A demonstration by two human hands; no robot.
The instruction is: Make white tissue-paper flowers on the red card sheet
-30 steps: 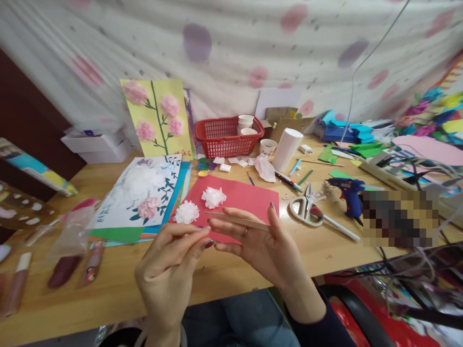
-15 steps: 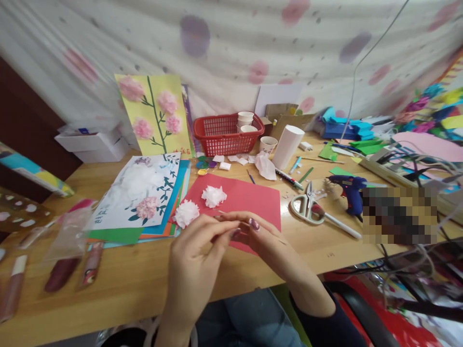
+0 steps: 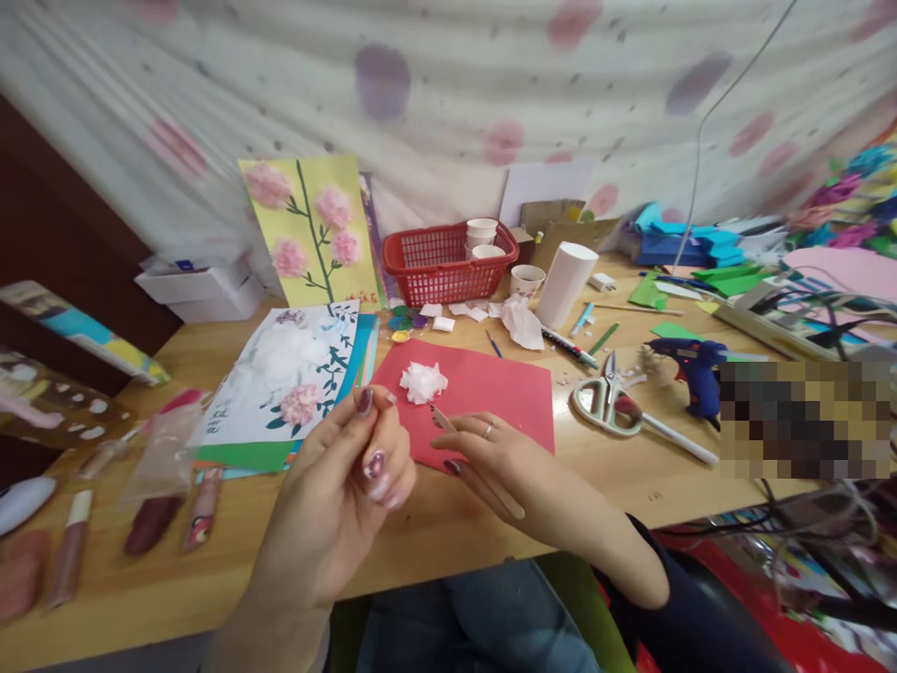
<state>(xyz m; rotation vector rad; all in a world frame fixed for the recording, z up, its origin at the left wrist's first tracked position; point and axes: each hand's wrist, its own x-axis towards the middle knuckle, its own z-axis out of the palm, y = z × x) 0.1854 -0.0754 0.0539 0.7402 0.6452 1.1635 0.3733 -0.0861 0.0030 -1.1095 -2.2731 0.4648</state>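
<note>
My left hand [image 3: 340,491] is raised over the table's front part, its thumb and forefinger pinched and the other fingers curled in. Whatever lies in that pinch, if anything, is too small to make out. To its right, my right hand [image 3: 501,463] hovers palm down above the red paper [image 3: 508,388], thumb and fingers apart, a ring on one finger. A white crumpled paper flower [image 3: 423,382] lies on the red sheet just beyond my fingertips. A second white flower, seen earlier beside it, is hidden behind my left hand.
Painted flower sheets [image 3: 252,393] lie at left over coloured paper. A red basket [image 3: 448,280] with paper cups, a white roll [image 3: 566,285] and a yellow flower picture [image 3: 322,234] stand behind. Scissors [image 3: 606,402] and a blue glue gun [image 3: 693,369] are at right.
My hands have parted; they were together above the red paper. The left has turned, fingers curled, and moved left and nearer. The right has shifted slightly right. The view has tilted a little.
</note>
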